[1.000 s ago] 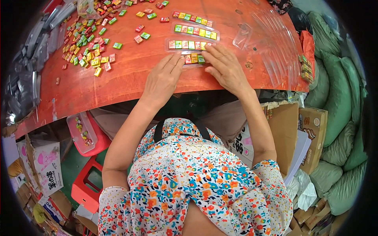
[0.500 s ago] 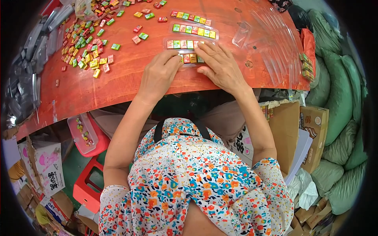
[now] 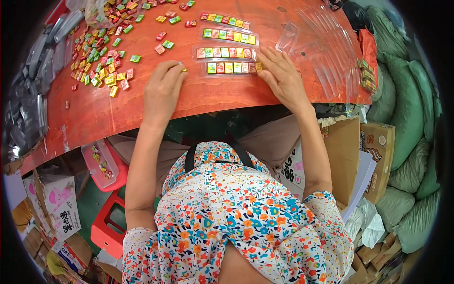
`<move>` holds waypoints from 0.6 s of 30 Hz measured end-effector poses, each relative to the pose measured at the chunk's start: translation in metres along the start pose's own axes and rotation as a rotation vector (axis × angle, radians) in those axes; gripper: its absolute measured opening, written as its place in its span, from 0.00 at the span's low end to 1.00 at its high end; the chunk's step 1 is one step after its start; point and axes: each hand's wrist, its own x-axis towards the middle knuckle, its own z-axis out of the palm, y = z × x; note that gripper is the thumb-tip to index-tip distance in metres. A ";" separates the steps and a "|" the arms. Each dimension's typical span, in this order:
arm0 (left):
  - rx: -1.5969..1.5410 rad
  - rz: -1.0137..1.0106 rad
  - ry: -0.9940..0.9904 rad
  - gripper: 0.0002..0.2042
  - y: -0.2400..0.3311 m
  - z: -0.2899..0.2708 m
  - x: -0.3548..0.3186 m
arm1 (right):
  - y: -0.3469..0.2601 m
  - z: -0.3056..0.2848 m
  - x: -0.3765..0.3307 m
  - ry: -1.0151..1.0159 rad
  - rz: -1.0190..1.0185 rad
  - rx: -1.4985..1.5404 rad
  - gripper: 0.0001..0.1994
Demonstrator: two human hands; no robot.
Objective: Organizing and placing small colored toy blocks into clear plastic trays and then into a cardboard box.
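Note:
Four clear plastic trays, each with a row of small coloured boxes, lie one behind another. The nearest tray [image 3: 231,75] holds red, yellow and green boxes [image 3: 228,67]. My right hand [image 3: 285,80] rests at its right end, fingers stretched out and thumb beside the last yellow box. To the left of the trays, my left hand [image 3: 162,90] is pinched, with a bit of a small yellow-green box [image 3: 184,70] showing at its fingertips; the fingers hide the rest. Behind lie the second tray [image 3: 194,53], third tray [image 3: 200,34] and farthest tray [image 3: 200,16].
A loose pile of small boxes [image 3: 101,64] covers the red table's [image 3: 142,102] left side. Empty clear trays [image 3: 326,52] lie at the right, others [image 3: 28,109] along the left edge. Below stand a red stool [image 3: 108,222], a tub [image 3: 101,163] with boxes and a carton [image 3: 341,156].
My hands have moved apart, uncovering the nearest tray's row. The left hand went left, a small box now showing in its fingertips; the right shifted slightly right to the tray's end.

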 end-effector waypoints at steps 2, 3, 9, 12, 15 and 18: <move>0.042 -0.048 -0.037 0.08 -0.009 -0.003 -0.002 | 0.002 -0.003 -0.006 -0.006 0.024 0.018 0.18; 0.063 -0.056 -0.063 0.08 -0.009 -0.004 -0.003 | 0.001 -0.003 -0.008 -0.006 0.025 0.018 0.18; 0.106 0.146 -0.057 0.12 0.018 0.011 -0.001 | -0.006 0.006 -0.021 0.016 -0.004 -0.122 0.17; 0.077 0.190 -0.114 0.15 0.031 0.020 0.002 | -0.006 0.010 -0.023 0.010 -0.005 -0.102 0.18; 0.084 0.190 -0.126 0.16 0.028 0.026 0.001 | -0.008 0.009 -0.022 0.014 0.007 -0.090 0.18; 0.080 0.180 -0.144 0.18 0.028 0.022 -0.001 | -0.011 0.008 -0.017 0.026 0.010 -0.063 0.20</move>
